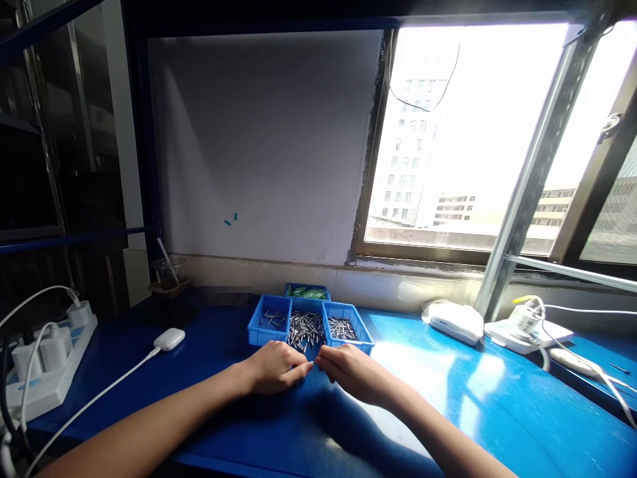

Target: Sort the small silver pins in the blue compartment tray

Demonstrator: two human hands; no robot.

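My left hand (279, 367) and my right hand (347, 372) meet just in front of the bins, both closed in a pinch. Between their fingertips is a small, pale, shiny piece (312, 363), mostly hidden by the fingers; its kind is too small to make out. Just beyond the hands lies a loose pile of small metal pins (306, 329). To its left stands a blue bin (269, 338) with a few such pins in it. Another blue bin (355, 345), on the right, holds many more.
Behind the pile stands a blue bin of green pieces (307, 292). A white charging case (170, 339) on a cable lies left. Power strips (60, 372) sit at the far left and right (527, 332). A white packet (454, 321) and a drink cup (170, 269) stand along the wall.
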